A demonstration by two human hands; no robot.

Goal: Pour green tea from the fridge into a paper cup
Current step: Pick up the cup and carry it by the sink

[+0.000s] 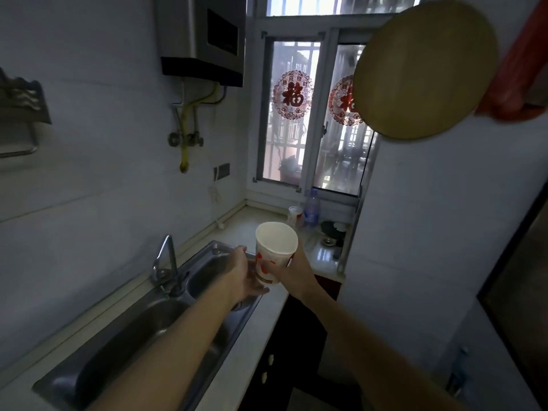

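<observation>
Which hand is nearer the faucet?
Left. The left hand is over the sink, just right of the faucet, beside the paper cup. The right hand grips the cup from the far side, farther from it.

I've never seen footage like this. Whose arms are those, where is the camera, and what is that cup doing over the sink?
There is no machine here. One wide-angle camera is worn on a person's head and looks forward and down, so the two bare arms reaching in from the bottom are that person's own.

The right hand has its grip around a white paper cup with red print, held upright in the air over the far end of a stainless steel double sink. The cup looks empty. The left hand is beside the cup, near its base; whether it touches is unclear.

The sink sits in a pale countertop with a metal tap behind it. Further back, near the window, stand a clear plastic bottle and a small can. No green tea or fridge is in view.
</observation>
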